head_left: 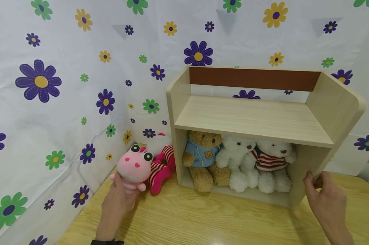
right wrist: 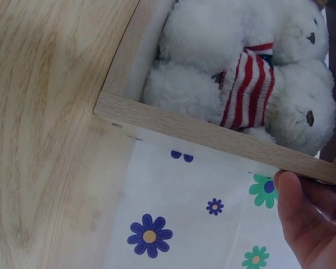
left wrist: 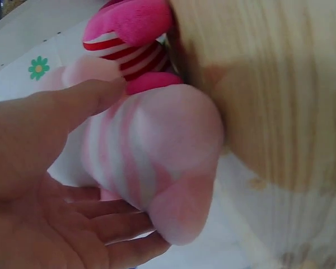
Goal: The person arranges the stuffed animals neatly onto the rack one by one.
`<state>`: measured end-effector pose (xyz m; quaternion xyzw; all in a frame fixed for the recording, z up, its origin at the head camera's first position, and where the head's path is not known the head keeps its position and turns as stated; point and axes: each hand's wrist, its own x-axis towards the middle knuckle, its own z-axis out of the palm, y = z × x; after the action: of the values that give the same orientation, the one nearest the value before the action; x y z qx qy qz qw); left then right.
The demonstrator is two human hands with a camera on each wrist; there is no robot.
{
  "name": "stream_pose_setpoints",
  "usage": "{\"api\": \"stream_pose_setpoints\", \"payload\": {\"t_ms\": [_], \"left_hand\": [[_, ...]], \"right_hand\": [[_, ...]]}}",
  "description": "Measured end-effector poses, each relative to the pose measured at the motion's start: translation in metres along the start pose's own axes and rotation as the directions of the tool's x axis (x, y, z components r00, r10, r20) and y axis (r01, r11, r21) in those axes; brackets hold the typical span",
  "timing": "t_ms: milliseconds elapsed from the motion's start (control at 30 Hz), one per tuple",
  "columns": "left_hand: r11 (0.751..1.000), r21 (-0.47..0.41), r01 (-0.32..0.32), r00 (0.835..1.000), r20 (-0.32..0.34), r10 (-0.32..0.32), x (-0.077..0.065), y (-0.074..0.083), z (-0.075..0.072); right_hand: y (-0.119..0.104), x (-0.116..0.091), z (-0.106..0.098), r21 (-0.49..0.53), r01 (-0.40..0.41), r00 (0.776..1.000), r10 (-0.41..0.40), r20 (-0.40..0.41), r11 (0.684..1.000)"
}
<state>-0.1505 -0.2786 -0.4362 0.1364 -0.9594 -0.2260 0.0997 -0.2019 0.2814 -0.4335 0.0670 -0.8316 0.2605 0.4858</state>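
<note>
Head view: left hand grips a pink plush toy with a rounded head, thumb and fingers around its torso; the toy shows bulging black-and-white eyes, heart-shaped cheek patches and a pink-and-white striped body; it is left of the pale wood-grain two-tier shelf, beside a white-headed plush toy with magenta feet; right hand grips the shelf's right panel edge, fingers bent.
</note>
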Motion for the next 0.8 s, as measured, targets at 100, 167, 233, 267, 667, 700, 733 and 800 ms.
{"api": "stream_pose_setpoints", "payload": {"t_ms": [100, 167, 233, 267, 667, 700, 733, 800], "left_hand": [[1.000, 0.018, 0.014, 0.999, -0.031, -0.013, 0.001, -0.004, 0.002], [0.999, 0.029, 0.013, 0.999, -0.050, -0.011, 0.002, -0.007, 0.003], [0.999, 0.041, 0.015, 0.999, -0.048, -0.013, 0.004, -0.010, 0.004], [0.999, 0.046, 0.021, 0.999, -0.042, -0.019, 0.004, -0.012, 0.004], [0.999, 0.034, -0.007, 0.999, -0.045, 0.008, 0.007, -0.019, 0.005], [0.999, 0.030, -0.016, 0.998, -0.053, 0.017, 0.007, -0.020, 0.006], [0.999, 0.028, -0.023, 0.998, -0.057, 0.025, 0.006, -0.020, 0.006], [0.999, 0.025, -0.038, 0.997, -0.064, 0.039, 0.006, -0.020, 0.006]], "right_hand": [[0.000, -0.001, 0.001, -0.001, -0.013, 1.000, 0.013, -0.003, 1.000], [0.001, -0.001, 0.002, -0.003, -0.013, 1.000, 0.013, -0.011, 1.000], [0.002, 0.000, 0.002, -0.012, -0.006, 1.000, 0.006, -0.018, 1.000], [0.003, 0.001, 0.002, -0.019, 0.002, 1.000, -0.002, -0.020, 1.000], [0.006, 0.007, 0.000, -0.063, 0.127, 0.992, -0.126, 0.016, 0.990], [0.006, 0.007, 0.000, -0.055, 0.135, 0.991, -0.135, 0.012, 0.989], [0.006, 0.006, 0.001, -0.047, 0.141, 0.990, -0.141, 0.005, 0.989], [0.006, 0.005, 0.002, -0.029, 0.143, 0.990, -0.143, -0.009, 0.989]]}}
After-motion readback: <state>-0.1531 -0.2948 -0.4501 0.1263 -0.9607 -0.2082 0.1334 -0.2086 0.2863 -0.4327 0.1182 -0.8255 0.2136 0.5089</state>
